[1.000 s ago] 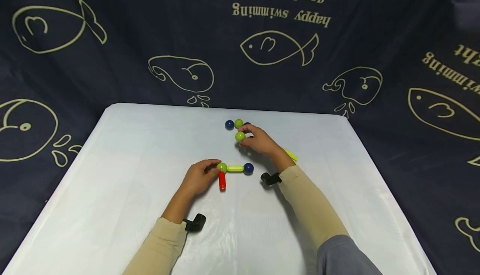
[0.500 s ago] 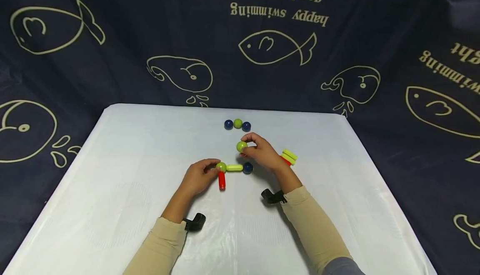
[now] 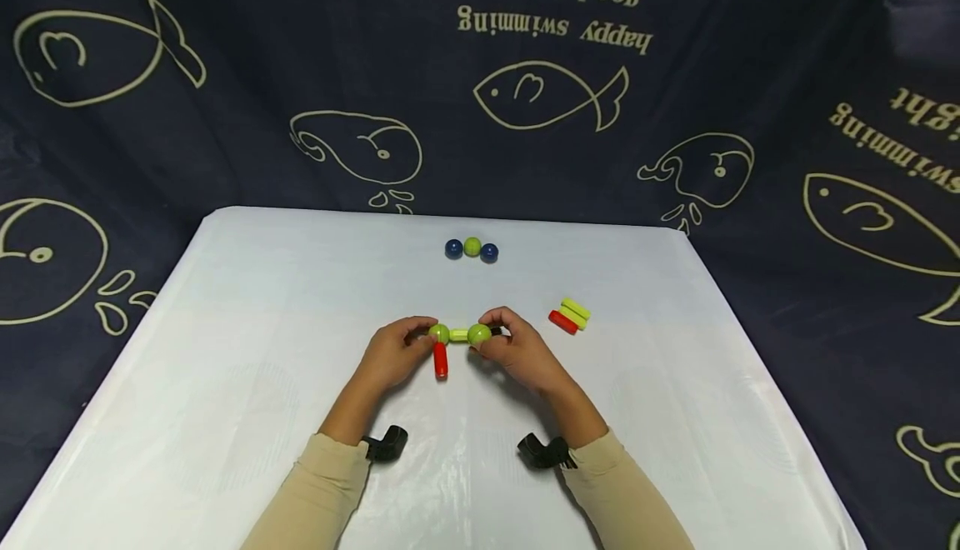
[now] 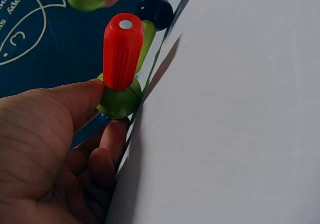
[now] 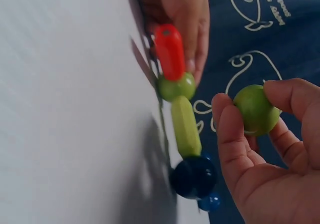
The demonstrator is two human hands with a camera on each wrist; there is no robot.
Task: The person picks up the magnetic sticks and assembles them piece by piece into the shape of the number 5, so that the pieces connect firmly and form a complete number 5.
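My left hand (image 3: 390,356) pinches a green ball (image 3: 439,333) between thumb and fingers. From that ball a red rod (image 4: 121,51) sticks out toward me, and a yellow-green rod (image 5: 186,129) runs rightward to a dark blue ball (image 5: 194,177). A second green ball (image 5: 256,109) is pinched between the thumb and fingers of my right hand (image 3: 528,358). In the head view this ball overlaps the yellow-green rod and mostly hides the blue ball; the right wrist view shows it apart from the joined pieces.
Toward the back of the white table (image 3: 300,283) sit a blue ball (image 3: 453,249), a ridged green ball (image 3: 472,247) and another blue ball (image 3: 489,252) in a row. Right of my right hand lie two yellow-green rods (image 3: 576,310) and a red rod (image 3: 562,322). Dark printed cloth hangs behind.
My right hand has brought its green ball from near the back row toward me, over the joined pieces. The left hand has stayed on its ball.
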